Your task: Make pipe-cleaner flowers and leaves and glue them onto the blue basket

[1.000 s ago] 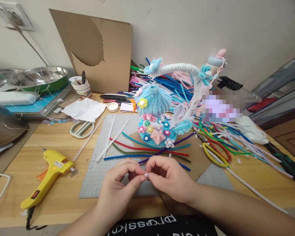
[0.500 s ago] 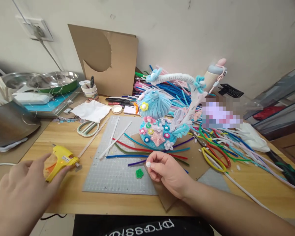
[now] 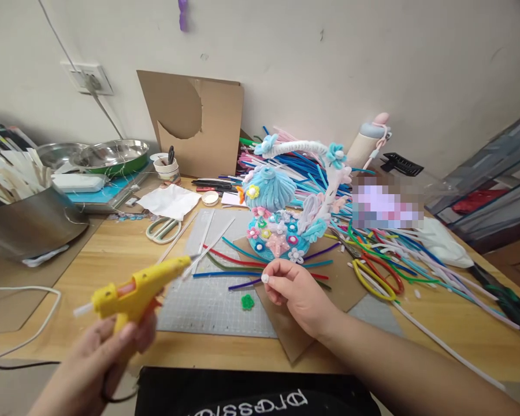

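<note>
My left hand [image 3: 112, 346] is wrapped round the handle of a yellow hot glue gun [image 3: 145, 283], held up over the table's left front with its nozzle towards the mat. A glue stick pokes out of its back end. Between thumb and fingers of my right hand [image 3: 301, 294] is a small white pom-pom [image 3: 265, 278]. Just left of that hand, a green flower [image 3: 247, 302] lies on the grey cutting mat [image 3: 216, 323]. Behind the hand stands a blue basket [image 3: 262, 242] of fuzzy pipe cleaner, decorated with flowers and a pink star, under a white arched handle [image 3: 301, 148].
Coloured pipe cleaners [image 3: 260, 275] lie across the mat and a cardboard piece [image 3: 294, 341]. Yellow-and-orange scissors [image 3: 375, 280] rest at right. Pale-handled scissors [image 3: 163, 230] lie beside a white cloth [image 3: 169, 201]. A metal pot [image 3: 39, 225] stands at far left.
My left hand has taken hold of the glue gun, lifted it off the table and swung it right, nozzle turned towards the mat. My right hand keeps its pinch on the pom-pom.
</note>
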Action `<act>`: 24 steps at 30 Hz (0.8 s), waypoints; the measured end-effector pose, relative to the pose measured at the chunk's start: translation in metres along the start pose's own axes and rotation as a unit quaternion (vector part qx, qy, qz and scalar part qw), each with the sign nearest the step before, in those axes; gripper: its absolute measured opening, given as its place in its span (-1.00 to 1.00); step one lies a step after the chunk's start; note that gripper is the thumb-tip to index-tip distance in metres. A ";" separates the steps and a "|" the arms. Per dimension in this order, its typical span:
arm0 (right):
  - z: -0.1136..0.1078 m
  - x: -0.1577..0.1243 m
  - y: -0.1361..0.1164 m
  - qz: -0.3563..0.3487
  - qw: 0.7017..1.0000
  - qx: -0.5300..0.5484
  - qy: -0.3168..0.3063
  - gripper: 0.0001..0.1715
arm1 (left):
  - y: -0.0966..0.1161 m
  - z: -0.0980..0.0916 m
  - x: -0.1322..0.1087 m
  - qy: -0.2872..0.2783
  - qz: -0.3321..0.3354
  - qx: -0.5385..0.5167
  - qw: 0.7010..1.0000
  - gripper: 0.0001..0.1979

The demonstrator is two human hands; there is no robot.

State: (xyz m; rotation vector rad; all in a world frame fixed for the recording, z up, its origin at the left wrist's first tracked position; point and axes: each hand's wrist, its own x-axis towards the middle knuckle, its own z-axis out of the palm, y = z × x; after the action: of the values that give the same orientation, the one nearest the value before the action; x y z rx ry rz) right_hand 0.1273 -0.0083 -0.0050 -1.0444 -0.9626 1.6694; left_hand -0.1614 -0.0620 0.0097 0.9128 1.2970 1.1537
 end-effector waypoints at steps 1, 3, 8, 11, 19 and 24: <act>0.000 0.000 0.000 -0.005 1.000 -0.011 0.000 -0.85 | -0.003 0.012 -0.007 -0.017 -0.028 -0.024 0.999 -0.70; -0.001 -0.001 -0.002 -0.015 0.999 -0.036 -0.004 -0.87 | -0.010 0.033 -0.018 -0.038 -0.047 -0.046 0.997 -0.67; 0.000 -0.007 -0.007 -0.024 0.997 -0.075 -0.008 -0.91 | -0.013 0.063 -0.021 -0.083 0.016 0.052 0.995 -0.75; 0.001 -0.011 -0.010 -0.019 0.996 -0.082 -0.013 -0.91 | -0.014 0.069 -0.011 -0.158 0.126 0.124 0.971 -0.61; 0.001 -0.015 -0.015 -0.049 0.992 -0.111 -0.028 -0.90 | -0.019 0.070 -0.005 -0.155 0.234 0.214 0.936 -0.70; 0.000 -0.015 -0.013 -0.047 0.993 -0.098 -0.038 -0.90 | -0.023 0.065 -0.006 -0.133 0.233 0.230 0.935 -0.76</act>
State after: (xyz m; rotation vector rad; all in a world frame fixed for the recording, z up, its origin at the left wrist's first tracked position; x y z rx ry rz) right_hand 0.1344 -0.0187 0.0098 -1.0527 -1.2270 1.5702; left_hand -0.0934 -0.0666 -0.0051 1.7348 1.1737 1.0388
